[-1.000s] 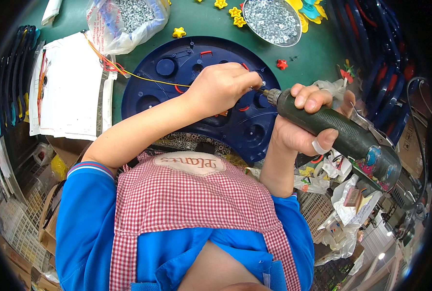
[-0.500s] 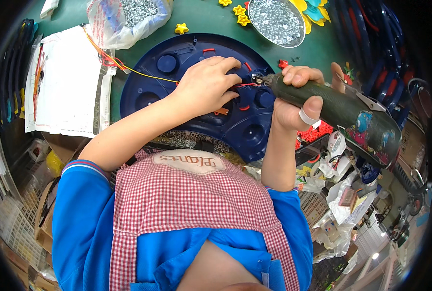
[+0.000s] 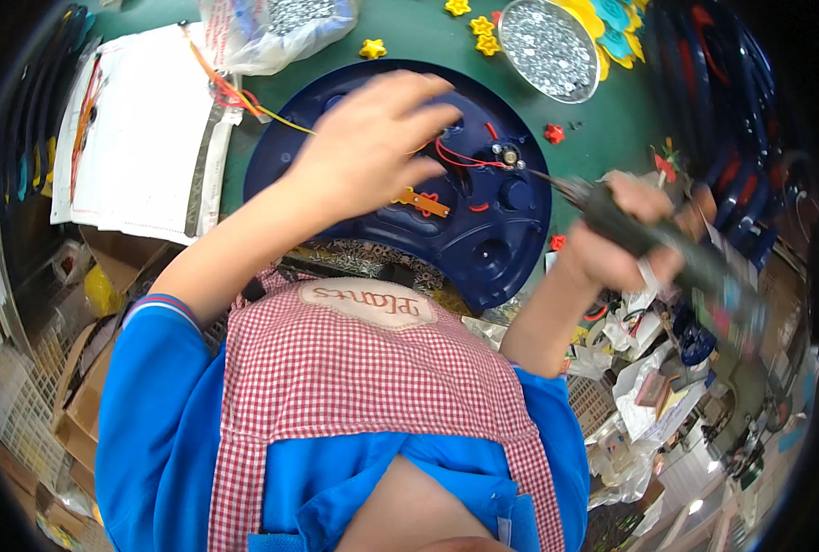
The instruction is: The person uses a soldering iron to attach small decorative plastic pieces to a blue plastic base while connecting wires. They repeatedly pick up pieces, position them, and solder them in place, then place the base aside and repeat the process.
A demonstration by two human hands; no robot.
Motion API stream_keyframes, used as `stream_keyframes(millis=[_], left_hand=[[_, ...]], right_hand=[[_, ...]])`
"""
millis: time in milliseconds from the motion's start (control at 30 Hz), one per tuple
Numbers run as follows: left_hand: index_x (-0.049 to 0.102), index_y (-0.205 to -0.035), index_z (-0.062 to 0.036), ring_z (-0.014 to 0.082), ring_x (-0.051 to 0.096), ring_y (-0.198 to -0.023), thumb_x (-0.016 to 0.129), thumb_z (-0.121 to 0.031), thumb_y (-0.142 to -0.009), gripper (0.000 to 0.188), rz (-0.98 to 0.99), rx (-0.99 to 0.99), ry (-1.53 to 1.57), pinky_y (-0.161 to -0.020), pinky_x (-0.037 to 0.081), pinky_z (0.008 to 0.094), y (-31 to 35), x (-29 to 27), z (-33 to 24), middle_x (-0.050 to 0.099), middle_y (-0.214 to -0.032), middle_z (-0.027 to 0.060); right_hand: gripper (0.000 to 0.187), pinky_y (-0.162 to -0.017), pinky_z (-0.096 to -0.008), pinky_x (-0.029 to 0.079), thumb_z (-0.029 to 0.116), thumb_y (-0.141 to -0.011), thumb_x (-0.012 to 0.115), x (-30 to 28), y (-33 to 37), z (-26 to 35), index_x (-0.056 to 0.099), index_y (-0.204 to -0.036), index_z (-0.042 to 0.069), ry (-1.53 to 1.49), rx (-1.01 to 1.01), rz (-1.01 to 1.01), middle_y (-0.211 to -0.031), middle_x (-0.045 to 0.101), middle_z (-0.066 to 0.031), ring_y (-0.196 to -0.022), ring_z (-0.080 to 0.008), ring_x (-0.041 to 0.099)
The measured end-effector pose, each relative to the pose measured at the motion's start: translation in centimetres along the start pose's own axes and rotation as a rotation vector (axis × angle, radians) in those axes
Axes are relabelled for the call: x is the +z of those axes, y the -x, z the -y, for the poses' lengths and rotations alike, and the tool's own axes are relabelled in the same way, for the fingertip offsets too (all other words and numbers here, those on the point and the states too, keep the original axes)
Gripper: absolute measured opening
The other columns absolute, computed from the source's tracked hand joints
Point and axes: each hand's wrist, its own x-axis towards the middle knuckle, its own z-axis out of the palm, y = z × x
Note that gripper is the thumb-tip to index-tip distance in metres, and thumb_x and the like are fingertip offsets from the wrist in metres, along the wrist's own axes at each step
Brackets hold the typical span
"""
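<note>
A dark blue, kidney-shaped plastic panel (image 3: 391, 262) lies on the green table. Over its middle hovers my left hand (image 3: 373, 133), fingers spread and holding nothing. My right hand (image 3: 626, 248), blurred by motion, grips a dark green electric screwdriver (image 3: 695, 267); its bit points at the panel's right side but is off it. A small round part (image 3: 510, 156) with screws at its edges sits at the panel's right. Thin red wires (image 3: 465, 161) run from it toward my left hand. Nearer me is a narrow orange board (image 3: 426, 202), partly covered by that hand.
A metal bowl of screws (image 3: 549, 51) and a plastic bag of small metal parts (image 3: 281, 37) stand at the back. Yellow star pieces (image 3: 373, 49) lie nearby. White sheets (image 3: 138, 138) with coloured wires are at left. Dark blue parts (image 3: 713, 110) are stacked at right.
My right hand has pulled the screwdriver back to the right, off the round part, which now shows fully. My left hand has drifted left, uncovering the orange board and red wires.
</note>
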Motion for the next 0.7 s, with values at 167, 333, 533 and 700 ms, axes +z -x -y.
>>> stream_keyframes(millis=[167,333,533,700], left_hand=[[0.072,-0.079,-0.0063,0.0232,0.061,-0.086,0.079,-0.010,-0.068,0.014,0.017,-0.112,-0.123,-0.076,0.050,0.0348,4.5,-3.8,2.6,0.066,-0.090,0.0048],[0.066,-0.084,-0.0085,0.0233,0.057,-0.081,0.080,-0.027,-0.070,0.027,0.117,-0.180,-0.225,-0.074,0.049,0.0334,5.7,-2.5,-0.2,0.059,-0.085,0.0037],[0.062,-0.080,-0.0067,0.0242,0.057,-0.088,0.073,-0.012,-0.069,0.016,0.095,-0.122,-0.167,-0.080,0.048,0.0345,5.4,-2.2,-1.1,0.059,-0.089,0.0057],[0.058,-0.111,-0.0103,0.0246,0.061,-0.098,0.077,-0.018,-0.072,0.044,0.037,-0.068,0.071,-0.083,0.048,0.0390,4.4,-4.1,-0.1,0.067,-0.098,0.0064]], right_hand=[[0.054,-0.080,-0.0381,0.046,0.039,-0.091,0.059,-4.3,1.1,2.6,0.047,-0.125,-0.001,0.546,-0.117,-0.270,-0.086,0.060,-0.0094,-0.082,-0.0216,0.056],[0.059,-0.090,-0.0425,0.050,0.009,-0.088,0.068,-6.4,2.9,3.6,0.039,-0.137,-0.005,1.182,-0.693,-0.266,-0.119,0.058,-0.0197,-0.097,-0.0271,0.062],[0.040,-0.081,-0.0423,0.051,0.009,-0.074,0.071,4.9,4.6,-0.5,0.068,-0.114,0.004,1.040,-0.218,0.862,-0.098,0.066,-0.0135,-0.093,-0.0299,0.063],[0.022,-0.088,-0.0381,0.048,0.005,-0.072,0.073,7.0,4.8,-4.0,0.069,-0.094,0.003,0.806,0.128,0.927,-0.091,0.068,-0.0089,-0.092,-0.0297,0.065]])
